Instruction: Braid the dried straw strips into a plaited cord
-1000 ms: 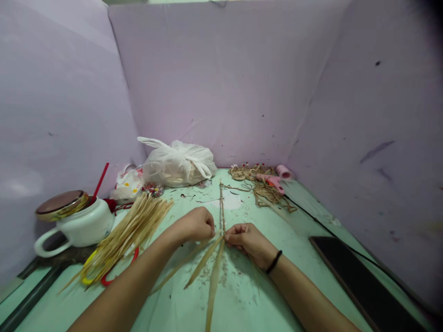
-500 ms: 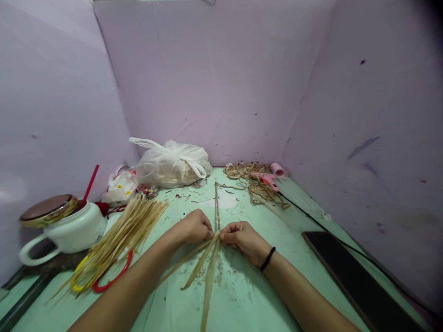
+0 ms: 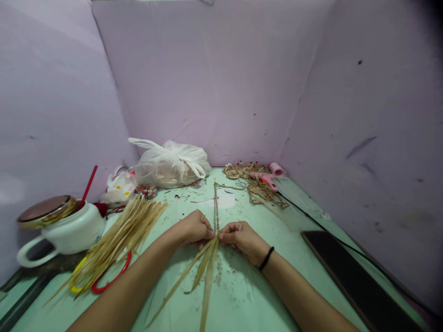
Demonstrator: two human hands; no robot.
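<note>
Where pinched, pale fanned strips (image 3: 207,281)

The left hand (image 3: 194,227) and the right hand (image 3: 242,236) are drawn closer together than 1 second ago, so that the fingertips nearly meet at the foot of the plaited cord (image 3: 216,207). The 3 loose strips (image 3: 204,263) below the hands are gathered into a narrower fan, and the leftmost one is laid steeper.
</note>
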